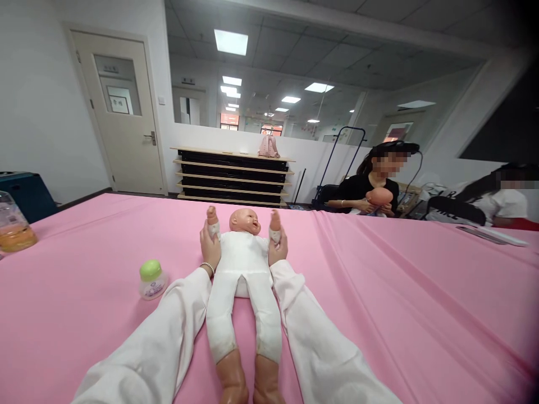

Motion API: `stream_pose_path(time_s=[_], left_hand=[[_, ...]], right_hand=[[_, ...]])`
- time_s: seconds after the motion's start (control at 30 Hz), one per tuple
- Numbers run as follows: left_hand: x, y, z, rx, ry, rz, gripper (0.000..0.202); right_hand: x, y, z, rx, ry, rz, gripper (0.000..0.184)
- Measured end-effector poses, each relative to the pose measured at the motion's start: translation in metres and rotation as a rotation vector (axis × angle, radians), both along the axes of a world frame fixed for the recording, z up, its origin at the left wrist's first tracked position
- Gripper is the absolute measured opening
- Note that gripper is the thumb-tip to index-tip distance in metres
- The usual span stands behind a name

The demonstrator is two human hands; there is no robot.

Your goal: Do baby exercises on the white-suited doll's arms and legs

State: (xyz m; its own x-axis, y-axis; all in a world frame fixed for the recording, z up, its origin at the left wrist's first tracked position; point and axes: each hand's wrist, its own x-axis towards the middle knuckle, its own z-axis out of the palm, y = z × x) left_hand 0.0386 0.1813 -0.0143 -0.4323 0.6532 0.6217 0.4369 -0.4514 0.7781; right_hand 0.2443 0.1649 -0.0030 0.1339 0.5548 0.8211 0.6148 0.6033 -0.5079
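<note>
A baby doll (pixel 242 255) with a white cloth body lies on its back on a pink sheet (pixel 105 331), its head away from me and its feet towards me. The doll's head is turned to the right. My left hand (pixel 209 249), with a beaded bracelet at the wrist, is closed around the doll's arm on the left. On the other side, my right hand (pixel 278 251) grips the doll's other arm. Both doll forearms point upward, their small hands showing above my fingers. A small jar with a green lid (pixel 151 279) stands left of my left forearm.
At the left edge stands a bottle of orange liquid (pixel 16 224). Across the table a person (pixel 366 188) in black holds another doll's head (pixel 379 196). A flat object (pixel 492 234) lies at the right. Beyond are stacked boards (pixel 233 177) with a pink backpack (pixel 268 146) on top.
</note>
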Motion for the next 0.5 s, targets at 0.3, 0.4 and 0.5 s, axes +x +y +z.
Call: stream_pose_path(time_s=[0.3,0.4,0.5], left_hand=[[0.007,0.014,0.011,0.019,0.457,-0.314,0.04],[0.007,0.015,0.011,0.002,0.484,-0.347,0.039],[0.006,0.016,0.007,-0.009,0.429,-0.323,0.041]], right_hand=[[-0.01,0.008,-0.01,-0.053,-0.5,0.087,0.038],[-0.01,0.008,-0.009,-0.065,-0.516,0.073,0.036],[-0.011,0.008,-0.009,-0.042,-0.455,0.085,0.035]])
